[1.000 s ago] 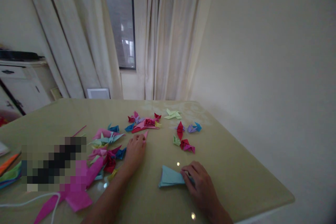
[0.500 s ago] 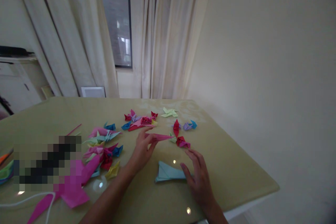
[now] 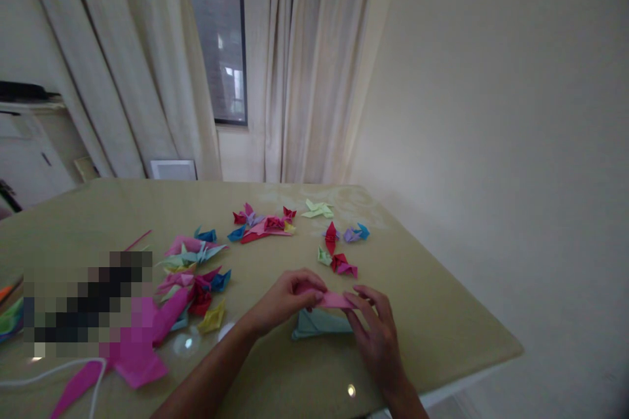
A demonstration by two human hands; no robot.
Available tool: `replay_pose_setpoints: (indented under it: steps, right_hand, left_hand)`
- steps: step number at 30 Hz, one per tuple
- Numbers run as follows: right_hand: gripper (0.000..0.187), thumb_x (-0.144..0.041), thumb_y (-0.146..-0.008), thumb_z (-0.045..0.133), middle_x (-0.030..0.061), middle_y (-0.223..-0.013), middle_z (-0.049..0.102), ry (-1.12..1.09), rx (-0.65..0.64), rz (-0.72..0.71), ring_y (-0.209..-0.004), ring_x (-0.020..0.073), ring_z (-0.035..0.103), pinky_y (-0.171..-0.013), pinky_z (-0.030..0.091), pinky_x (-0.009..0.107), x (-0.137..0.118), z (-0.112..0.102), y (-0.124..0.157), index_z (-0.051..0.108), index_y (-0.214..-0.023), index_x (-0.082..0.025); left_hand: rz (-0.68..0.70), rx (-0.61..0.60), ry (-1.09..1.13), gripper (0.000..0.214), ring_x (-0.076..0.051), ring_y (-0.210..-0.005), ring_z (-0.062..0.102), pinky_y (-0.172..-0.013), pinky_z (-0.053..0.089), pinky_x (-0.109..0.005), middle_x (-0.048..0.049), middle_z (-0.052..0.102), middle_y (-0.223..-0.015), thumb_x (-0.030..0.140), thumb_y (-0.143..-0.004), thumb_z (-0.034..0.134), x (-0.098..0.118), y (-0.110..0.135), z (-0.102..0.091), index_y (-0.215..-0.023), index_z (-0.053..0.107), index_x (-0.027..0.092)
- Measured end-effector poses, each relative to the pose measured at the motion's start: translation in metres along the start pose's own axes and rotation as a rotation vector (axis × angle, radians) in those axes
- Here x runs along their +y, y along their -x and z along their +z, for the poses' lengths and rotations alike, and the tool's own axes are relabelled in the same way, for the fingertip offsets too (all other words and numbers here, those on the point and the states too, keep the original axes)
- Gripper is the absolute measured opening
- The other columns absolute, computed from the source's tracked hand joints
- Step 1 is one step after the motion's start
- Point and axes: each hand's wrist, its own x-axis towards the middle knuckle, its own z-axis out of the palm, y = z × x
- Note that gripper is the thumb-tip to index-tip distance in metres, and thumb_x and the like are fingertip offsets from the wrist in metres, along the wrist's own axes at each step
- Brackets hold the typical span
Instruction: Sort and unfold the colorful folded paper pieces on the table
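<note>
A folded piece of pink paper (image 3: 335, 301) is held level between both hands, just above the table. My left hand (image 3: 289, 298) grips its left end, fingers curled over it. At its other end, the thumb and fingers of my right hand (image 3: 373, 321) close on the paper. Below it lies a light blue folded paper (image 3: 322, 323), partly hidden by the pink piece and my right hand. Beyond my hands sit small origami pieces: a red one (image 3: 331, 237), a red and magenta one (image 3: 344, 266) and a pale green one (image 3: 324, 256).
Several colourful origami pieces (image 3: 199, 281) are heaped at the left, beside a large magenta paper shape (image 3: 135, 353). A white cable (image 3: 59, 373) runs along the near left. More origami (image 3: 268, 226) lies farther back. The table's right edge meets a wall (image 3: 491, 144).
My left hand has brought the pink paper nearer and to the right, over the light blue paper. My right hand has moved from the blue paper to the pink one.
</note>
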Motion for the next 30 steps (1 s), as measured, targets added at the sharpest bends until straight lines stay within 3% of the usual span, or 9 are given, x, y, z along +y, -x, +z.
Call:
replay_pose_setpoints:
  steps: [4,10,13,15,17,20,23,27,30]
  right_hand:
    - [0.016,-0.017,-0.103,0.059,0.0078,-0.102,0.068,-0.034,-0.017,0.024,-0.097,0.0239,0.064,-0.085,0.056,0.039,-0.003,-0.004,-0.005,0.071,-0.108,-0.025]
    - [0.018,-0.022,-0.104,0.053,0.0068,-0.093,0.065,-0.118,-0.132,0.128,-0.09,0.0232,0.062,-0.08,0.053,0.037,-0.006,-0.003,-0.008,0.065,-0.091,-0.022]
    - [0.011,-0.027,-0.104,0.057,0.0037,-0.086,0.065,-0.165,-0.149,0.129,-0.079,0.0205,0.062,-0.073,0.053,0.033,-0.003,-0.001,-0.005,0.066,-0.106,-0.023]
    - [0.023,-0.032,-0.103,0.062,0.0015,-0.082,0.064,-0.192,-0.161,0.1,-0.073,0.0191,0.061,-0.068,0.054,0.031,-0.001,0.0,-0.003,0.064,-0.124,-0.023]
    - [0.038,-0.037,-0.1,0.069,0.0036,-0.091,0.067,-0.193,-0.212,0.07,-0.081,0.0208,0.065,-0.073,0.058,0.033,-0.002,-0.001,-0.002,0.061,-0.135,-0.025]
    - [0.04,-0.036,-0.097,0.072,0.0086,-0.112,0.069,-0.155,-0.275,0.05,-0.101,0.0253,0.067,-0.087,0.06,0.039,-0.003,-0.001,-0.002,0.063,-0.135,-0.028]
    - [0.03,-0.031,-0.1,0.067,0.0086,-0.114,0.07,-0.123,-0.295,0.039,-0.105,0.0259,0.068,-0.091,0.059,0.041,-0.003,0.0,-0.003,0.067,-0.13,-0.029]
    - [0.03,-0.032,-0.098,0.07,0.0091,-0.119,0.072,-0.107,-0.392,0.077,-0.11,0.0276,0.067,-0.096,0.056,0.044,-0.005,0.0,-0.005,0.068,-0.128,-0.027]
    - [0.031,-0.032,-0.095,0.075,0.0087,-0.118,0.074,-0.087,-0.489,0.127,-0.107,0.0279,0.068,-0.095,0.055,0.043,-0.009,-0.001,-0.007,0.068,-0.125,-0.025]
  left_hand:
    - [-0.058,-0.055,0.065,0.048,-0.018,-0.089,0.063,-0.079,0.049,-0.028,-0.0073,0.07,-0.105,0.049,-0.08,0.085,0.009,0.003,-0.003,-0.114,0.076,0.017]
    - [-0.007,-0.004,-0.066,0.048,-0.014,-0.072,0.053,-0.068,0.04,-0.025,-0.0008,0.061,-0.076,0.061,-0.093,0.067,0.0,-0.001,-0.012,-0.084,0.073,0.014]
    - [-0.046,-0.029,-0.032,0.045,-0.013,-0.07,0.051,-0.065,0.037,-0.024,0.0015,0.058,-0.075,0.059,-0.089,0.072,-0.004,-0.002,-0.012,-0.089,0.069,0.014]
    - [-0.072,-0.012,-0.008,0.044,-0.012,-0.069,0.051,-0.063,0.036,-0.023,0.0035,0.056,-0.075,0.055,-0.087,0.076,-0.003,-0.001,-0.01,-0.106,0.066,0.016]
    - [-0.089,0.006,-0.01,0.047,-0.011,-0.067,0.05,-0.061,0.034,-0.022,0.0056,0.054,-0.073,0.051,-0.087,0.077,-0.001,0.001,-0.01,-0.114,0.061,0.017]
    - [-0.116,-0.024,-0.041,0.039,-0.01,-0.064,0.048,-0.058,0.033,-0.022,0.0072,0.053,-0.071,0.047,-0.087,0.075,-0.001,0.003,-0.012,-0.105,0.055,0.019]
    - [-0.148,-0.059,-0.119,0.031,-0.011,-0.064,0.047,-0.057,0.032,-0.022,0.0073,0.052,-0.071,0.042,-0.087,0.072,-0.003,0.003,-0.016,-0.102,0.056,0.019]
    - [-0.118,-0.047,-0.406,0.022,-0.016,-0.075,0.055,-0.067,0.041,-0.027,0.0003,0.062,-0.086,0.034,-0.085,0.069,-0.006,0.003,-0.02,-0.101,0.064,0.019]
    - [-0.001,-0.079,-0.633,0.03,-0.026,-0.11,0.059,-0.096,0.046,-0.038,-0.0089,0.067,-0.12,0.036,-0.083,0.074,-0.005,0.006,-0.016,-0.108,0.07,0.021]
